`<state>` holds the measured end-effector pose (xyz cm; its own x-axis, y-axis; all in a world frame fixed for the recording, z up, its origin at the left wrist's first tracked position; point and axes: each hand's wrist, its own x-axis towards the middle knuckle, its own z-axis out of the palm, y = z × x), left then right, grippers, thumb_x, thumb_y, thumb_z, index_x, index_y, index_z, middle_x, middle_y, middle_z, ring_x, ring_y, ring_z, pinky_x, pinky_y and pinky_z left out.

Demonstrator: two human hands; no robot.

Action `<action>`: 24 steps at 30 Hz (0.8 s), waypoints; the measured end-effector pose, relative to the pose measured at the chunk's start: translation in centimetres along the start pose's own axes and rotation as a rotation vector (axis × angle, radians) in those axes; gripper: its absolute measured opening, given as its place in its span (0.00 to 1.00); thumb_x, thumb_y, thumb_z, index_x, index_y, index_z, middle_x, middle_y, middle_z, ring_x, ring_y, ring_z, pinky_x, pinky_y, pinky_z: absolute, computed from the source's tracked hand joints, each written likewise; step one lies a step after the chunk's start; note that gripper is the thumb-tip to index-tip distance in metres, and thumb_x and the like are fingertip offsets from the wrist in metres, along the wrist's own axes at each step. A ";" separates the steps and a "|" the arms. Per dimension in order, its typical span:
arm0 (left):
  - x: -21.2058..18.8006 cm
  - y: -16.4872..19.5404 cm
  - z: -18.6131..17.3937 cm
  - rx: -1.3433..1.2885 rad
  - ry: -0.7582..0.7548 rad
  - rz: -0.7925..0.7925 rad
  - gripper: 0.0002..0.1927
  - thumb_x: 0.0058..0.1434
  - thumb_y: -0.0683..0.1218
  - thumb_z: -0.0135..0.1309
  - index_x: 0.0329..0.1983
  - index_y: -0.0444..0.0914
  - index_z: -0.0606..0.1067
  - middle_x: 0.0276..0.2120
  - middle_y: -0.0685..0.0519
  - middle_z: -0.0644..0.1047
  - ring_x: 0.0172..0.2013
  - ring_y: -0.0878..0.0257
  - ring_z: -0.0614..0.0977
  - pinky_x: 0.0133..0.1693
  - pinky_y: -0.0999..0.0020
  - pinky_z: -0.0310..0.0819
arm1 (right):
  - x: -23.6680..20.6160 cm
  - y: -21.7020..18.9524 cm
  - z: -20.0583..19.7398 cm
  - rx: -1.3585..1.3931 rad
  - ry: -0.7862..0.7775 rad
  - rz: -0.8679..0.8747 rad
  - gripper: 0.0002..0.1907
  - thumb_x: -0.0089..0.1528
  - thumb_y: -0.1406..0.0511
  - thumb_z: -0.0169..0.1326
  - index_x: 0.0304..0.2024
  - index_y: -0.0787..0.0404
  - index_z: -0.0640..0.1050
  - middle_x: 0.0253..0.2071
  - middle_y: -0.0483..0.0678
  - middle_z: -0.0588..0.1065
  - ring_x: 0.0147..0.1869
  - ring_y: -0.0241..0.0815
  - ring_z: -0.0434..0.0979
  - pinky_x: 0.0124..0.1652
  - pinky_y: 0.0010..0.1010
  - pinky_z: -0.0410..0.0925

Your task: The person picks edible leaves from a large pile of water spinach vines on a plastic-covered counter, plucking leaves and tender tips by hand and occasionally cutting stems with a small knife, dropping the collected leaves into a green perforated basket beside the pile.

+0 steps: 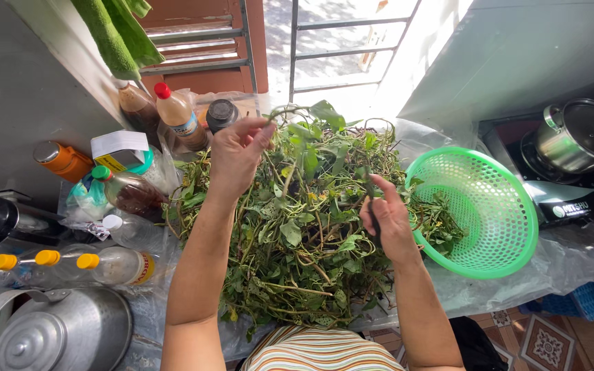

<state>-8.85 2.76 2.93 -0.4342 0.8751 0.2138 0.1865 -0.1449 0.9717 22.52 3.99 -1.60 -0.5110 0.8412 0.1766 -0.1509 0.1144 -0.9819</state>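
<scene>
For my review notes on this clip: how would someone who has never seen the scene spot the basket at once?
Start at the big heap of leafy green stems in the middle. Just beyond the right hand, beside the heap, a round basket lies tilted toward the pile with a few leaves inside. It is the only bright green perforated plastic thing; the metal pot behind it is shiny steel.

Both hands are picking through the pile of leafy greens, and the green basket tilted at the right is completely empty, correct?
Not quite. The head view shows the left hand and right hand at the greens, but the green basket, tilted at the right, is not empty: some leafy stems lie in its lower left part.
</scene>
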 end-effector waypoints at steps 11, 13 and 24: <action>-6.9 -0.7 5.2 0.269 -0.251 -0.013 0.09 0.61 0.50 0.62 0.39 0.42 0.84 0.25 0.58 0.82 0.22 0.73 0.78 0.26 0.74 0.72 | -1.2 -4.0 3.3 -0.081 -0.113 -0.012 0.35 0.72 0.51 0.42 0.75 0.61 0.54 0.25 0.39 0.65 0.25 0.28 0.60 0.26 0.20 0.57; -7.5 -0.4 5.6 0.280 -0.287 0.080 0.09 0.61 0.50 0.62 0.39 0.41 0.84 0.25 0.57 0.81 0.24 0.71 0.78 0.28 0.71 0.73 | -0.4 -3.7 3.8 -0.172 -0.140 -0.012 0.35 0.72 0.53 0.42 0.76 0.60 0.51 0.24 0.39 0.63 0.26 0.28 0.59 0.27 0.21 0.57; -7.4 -0.3 4.7 0.165 -0.356 -0.008 0.17 0.65 0.51 0.56 0.56 0.44 0.78 0.30 0.57 0.82 0.31 0.69 0.81 0.35 0.69 0.75 | 0.7 -1.9 2.5 -0.497 0.022 -0.051 0.20 0.72 0.57 0.45 0.62 0.60 0.68 0.25 0.39 0.66 0.27 0.28 0.62 0.27 0.22 0.58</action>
<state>-1.50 -1.50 0.59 -0.1091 0.9855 0.1297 0.3362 -0.0862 0.9378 20.33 3.03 0.58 -0.4947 0.8384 0.2287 0.2495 0.3891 -0.8868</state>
